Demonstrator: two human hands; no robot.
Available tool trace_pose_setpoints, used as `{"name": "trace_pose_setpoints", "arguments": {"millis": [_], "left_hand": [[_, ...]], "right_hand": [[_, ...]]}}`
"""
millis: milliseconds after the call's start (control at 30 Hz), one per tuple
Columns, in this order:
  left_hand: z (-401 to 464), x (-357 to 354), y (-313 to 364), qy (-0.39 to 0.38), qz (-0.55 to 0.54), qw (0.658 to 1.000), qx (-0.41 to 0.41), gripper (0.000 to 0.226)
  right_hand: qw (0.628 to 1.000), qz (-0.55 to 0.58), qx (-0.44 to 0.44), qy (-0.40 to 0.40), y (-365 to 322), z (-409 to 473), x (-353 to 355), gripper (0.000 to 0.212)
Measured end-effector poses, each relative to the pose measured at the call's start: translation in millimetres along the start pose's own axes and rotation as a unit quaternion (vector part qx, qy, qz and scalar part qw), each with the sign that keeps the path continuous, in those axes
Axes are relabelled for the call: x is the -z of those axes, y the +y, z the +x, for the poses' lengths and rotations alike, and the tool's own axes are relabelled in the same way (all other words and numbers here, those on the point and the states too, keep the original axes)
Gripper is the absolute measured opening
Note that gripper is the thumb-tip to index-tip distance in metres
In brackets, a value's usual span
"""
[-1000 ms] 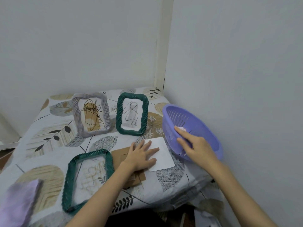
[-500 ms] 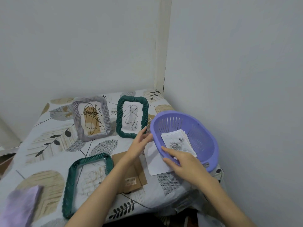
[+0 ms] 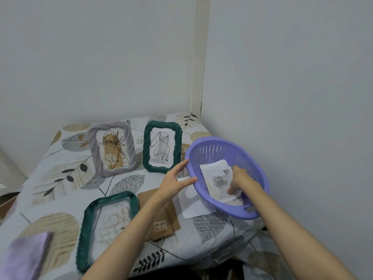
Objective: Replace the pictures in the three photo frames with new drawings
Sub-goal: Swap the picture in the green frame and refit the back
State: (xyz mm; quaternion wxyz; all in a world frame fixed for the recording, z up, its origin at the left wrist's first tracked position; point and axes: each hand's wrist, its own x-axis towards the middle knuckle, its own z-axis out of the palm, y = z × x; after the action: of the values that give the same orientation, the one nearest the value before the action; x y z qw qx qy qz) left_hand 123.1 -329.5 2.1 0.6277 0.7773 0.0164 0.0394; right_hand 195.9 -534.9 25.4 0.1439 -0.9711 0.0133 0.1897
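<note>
A tilted purple basket (image 3: 220, 151) at the table's right holds a stack of drawings (image 3: 216, 179), a rose sketch on top. My right hand (image 3: 241, 178) is inside it, thumb on the top sheet and fingers curled over the stack's right edge. With straight fingers, my left hand (image 3: 174, 182) touches the outside of the basket's left rim. A grey frame (image 3: 94, 142) and a green frame (image 3: 147, 150) stand at the back, each with a scribble picture. A second green frame (image 3: 84, 229) lies flat in front, beside a brown backing board (image 3: 167, 221) and a white sheet (image 3: 191, 205).
A folded purple cloth (image 3: 26, 257) lies at the near left corner. The table has a leaf-patterned cover (image 3: 60, 178) and stands in a corner, with walls behind and close on the right. Its front edge runs just below my forearms.
My right hand went from the basket's outer wall into the basket onto the drawings. The basket tipped its opening toward me. My left hand left the white sheet and moved up to the basket's rim.
</note>
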Motion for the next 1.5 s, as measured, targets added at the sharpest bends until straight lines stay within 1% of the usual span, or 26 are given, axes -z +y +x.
{"name": "trace_pose_setpoints", "arguments": {"millis": [100,167,233,300,333,400,433,500,600,667,700,767,833,867,900,933,1033,1067,1133,1200,1267,1367,1433,1500], "left_hand": [[0,1,-2,-0.004,0.000,1.000,0.001,0.069],[0,1,-2,-0.007,-0.007,1.000,0.007,0.069],[-1,2,-2,-0.013,-0.009,1.000,0.015,0.069],[-4,2,2,-0.010,0.003,1.000,0.019,0.069],[-6,2,5,0.003,0.025,1.000,0.008,0.068],[-13,2,16,0.032,0.050,0.998,-0.039,0.059],[-18,1,25,0.036,0.022,0.997,-0.058,0.052],[-31,-1,40,0.021,-0.082,0.995,-0.057,0.040],[-47,-4,51,-0.014,-0.204,0.979,0.003,0.032],[-53,-2,52,-0.022,-0.292,0.956,0.037,0.027],[-55,0,52,-0.020,-0.322,0.946,0.045,0.027],[-60,5,50,-0.006,-0.350,0.935,0.052,0.032],[-65,11,46,0.019,-0.350,0.935,0.054,0.038],[-68,16,42,0.031,-0.344,0.937,0.056,0.039],[-72,21,39,0.040,-0.339,0.938,0.059,0.041],[-75,27,36,0.047,-0.335,0.939,0.060,0.043],[-92,51,29,0.060,-0.322,0.943,0.054,0.044],[-99,60,27,0.063,-0.318,0.944,0.052,0.045],[-113,77,19,0.073,-0.309,0.947,0.053,0.047],[-128,96,9,0.090,-0.288,0.952,0.057,0.048],[-141,115,1,0.109,-0.217,0.968,0.058,0.047],[-156,141,-11,0.119,-0.042,0.990,0.062,0.048],[-161,154,-22,0.110,0.060,0.989,0.079,0.051],[-163,163,-35,0.102,0.141,0.979,0.105,0.055]], "right_hand": [[0.997,0.000,-0.014,0.076,6,4,1,0.054],[0.992,0.023,-0.007,0.120,8,3,3,0.031],[0.987,0.055,0.008,0.149,8,-1,5,0.007],[0.977,0.103,0.037,0.181,6,-8,5,0.024],[0.966,0.135,0.061,0.210,2,-15,4,0.025],[0.939,0.180,0.122,0.265,-8,-32,0,0.014],[0.928,0.186,0.153,0.285,-14,-40,-4,0.009],[0.907,0.199,0.211,0.304,-25,-54,-16,0.006],[0.869,0.229,0.308,0.312,-38,-70,-33,0.007],[0.860,0.222,0.338,0.312,-42,-80,-44,0.012],[0.862,0.209,0.344,0.309,-43,-85,-48,0.016],[0.879,0.164,0.349,0.281,-43,-95,-53,0.035],[0.896,0.128,0.361,0.224,-41,-105,-55,0.061],[0.901,0.123,0.366,0.196,-41,-109,-56,0.069],[0.903,0.133,0.368,0.175,-43,-112,-57,0.070],[0.902,0.160,0.367,0.160,-46,-116,-57,0.066],[0.874,0.298,0.362,0.130,-62,-124,-61,0.042],[0.865,0.323,0.368,0.111,-69,-124,-64,0.037],[0.852,0.342,0.391,0.063,-84,-125,-72,0.036],[0.852,0.333,0.403,0.026,-100,-127,-84,0.039],[0.862,0.309,0.401,0.006,-117,-127,-96,0.042],[0.883,0.252,0.396,-0.018,-140,-125,-112,0.049],[0.894,0.210,0.394,-0.037,-150,-124,-121,0.048],[0.900,0.179,0.393,-0.058,-155,-123,-131,0.044]]}}
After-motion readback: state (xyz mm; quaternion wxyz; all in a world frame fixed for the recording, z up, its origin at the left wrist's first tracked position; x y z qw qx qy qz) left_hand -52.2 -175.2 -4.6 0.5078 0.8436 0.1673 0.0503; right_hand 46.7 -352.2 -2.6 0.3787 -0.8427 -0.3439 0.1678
